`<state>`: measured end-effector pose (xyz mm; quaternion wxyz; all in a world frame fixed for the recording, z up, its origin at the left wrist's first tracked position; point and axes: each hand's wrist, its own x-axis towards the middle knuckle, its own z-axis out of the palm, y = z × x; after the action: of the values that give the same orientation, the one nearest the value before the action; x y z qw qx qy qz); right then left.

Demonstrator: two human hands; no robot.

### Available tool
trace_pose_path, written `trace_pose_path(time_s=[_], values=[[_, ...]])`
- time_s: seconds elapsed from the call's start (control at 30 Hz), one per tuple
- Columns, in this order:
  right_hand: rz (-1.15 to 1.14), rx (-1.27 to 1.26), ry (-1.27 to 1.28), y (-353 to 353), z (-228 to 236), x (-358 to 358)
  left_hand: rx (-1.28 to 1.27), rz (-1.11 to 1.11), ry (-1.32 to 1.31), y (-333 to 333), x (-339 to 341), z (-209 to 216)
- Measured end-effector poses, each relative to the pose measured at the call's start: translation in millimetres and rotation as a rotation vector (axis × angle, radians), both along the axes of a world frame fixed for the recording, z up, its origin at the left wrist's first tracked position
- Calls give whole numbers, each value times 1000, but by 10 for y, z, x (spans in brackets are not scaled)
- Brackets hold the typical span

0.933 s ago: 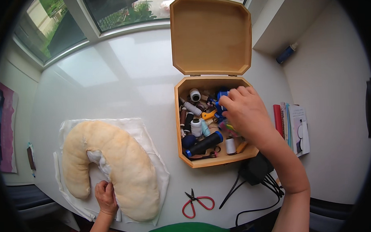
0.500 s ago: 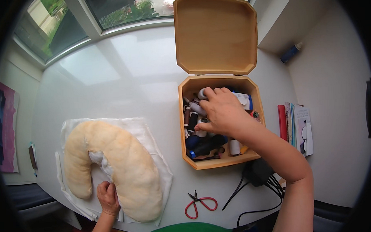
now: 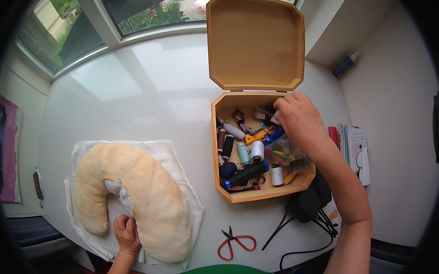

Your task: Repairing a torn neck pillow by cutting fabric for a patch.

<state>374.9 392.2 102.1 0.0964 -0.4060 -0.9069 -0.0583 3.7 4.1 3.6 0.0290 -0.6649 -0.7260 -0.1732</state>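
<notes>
A cream U-shaped neck pillow (image 3: 159, 202) lies on white cloth (image 3: 195, 212) at the left of the table. White stuffing (image 3: 116, 188) shows in its inner curve. Just below that, my left hand (image 3: 126, 234) is closed at the pillow's inner edge; its fingertips are partly hidden. At the far right corner of an open wooden box (image 3: 221, 197), my right hand (image 3: 297, 116) pinches a small white object (image 3: 277, 116), mostly covered by my fingers. Inside the box lie white thread spools (image 3: 257, 151), a pale blue spool (image 3: 243, 153), a black roll (image 3: 248, 174) and a yellow tool (image 3: 257, 135).
Red-handled thread snips (image 3: 236, 243) lie in front of the box. Black cables and an adapter (image 3: 306, 204) sit at its near right. Books (image 3: 357, 146) stand by the right wall, and a blue bottle (image 3: 345, 65) is farther back. The raised lid (image 3: 256, 41) leans toward the window.
My right hand has moved right, from over the box's middle to its far right corner. The white and blue packet there no longer shows, and more spools are uncovered. My left hand stays put.
</notes>
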Motion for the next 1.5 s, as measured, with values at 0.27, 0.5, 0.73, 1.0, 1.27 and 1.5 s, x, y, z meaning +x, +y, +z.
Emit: trace_pose_path(time_s=[0.27, 0.5, 0.73, 1.0, 1.27, 1.5], values=[[85, 105, -4, 22, 33, -303, 5, 3, 2, 0, 1, 1], [156, -162, -11, -124, -518, -765, 5, 2, 0, 26, 8, 5], [72, -293, -96, -314, -449, -646, -10, 6, -7, 11, 10, 31], [-80, -352, -49, -340, -344, -584, -2, 4, -17, 19, 8, 14], [33, -350, -35, -272, -380, -633, -10, 4, -3, 7, 4, 3], [293, -568, -51, -276, -337, -683, -3, -6, 3, 5, -3, 8]])
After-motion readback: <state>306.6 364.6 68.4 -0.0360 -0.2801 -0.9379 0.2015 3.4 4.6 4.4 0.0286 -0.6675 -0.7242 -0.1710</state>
